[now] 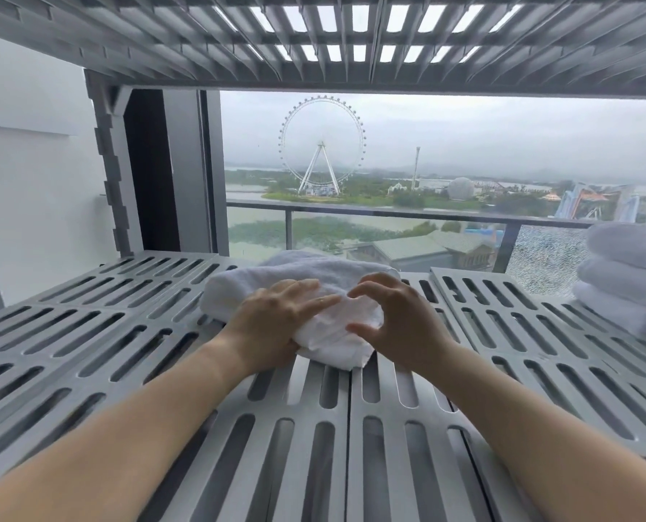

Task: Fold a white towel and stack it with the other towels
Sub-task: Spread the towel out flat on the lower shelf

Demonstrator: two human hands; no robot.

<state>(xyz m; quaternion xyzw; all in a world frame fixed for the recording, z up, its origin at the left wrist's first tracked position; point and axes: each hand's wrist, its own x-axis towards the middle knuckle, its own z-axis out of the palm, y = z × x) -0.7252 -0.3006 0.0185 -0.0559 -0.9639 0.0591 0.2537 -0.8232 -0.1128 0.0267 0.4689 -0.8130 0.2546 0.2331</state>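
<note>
1. So, towel point(295, 295) lies mid-shelf point(88, 333), bunched and partly folded, w/ its near corner hanging toward the person. Probably set there bc the slatted shelf gives a flat spot to fold on.
2. Stack point(626, 280) of folded towels sits at the far right edge of the shelf, well apart from the towel. Judging by that, the stacking step isn't done yet.
3. Left hand point(276, 318) lies flat on the towel's near-left part, fingers stretched right, palm down. Looks like it's pinning the cloth so a fold holds; not gripping, just pressing.
4. Right hand point(393, 318) is at the towel's right end, fingers curled in a loose wide claw, thumb low and near the cloth. Can't tell if it's got any fabric pinched.
5. Both forearms reach straight fwd over the shelf, wrists roughly level, hands nearly meeting over the towel.
</note>
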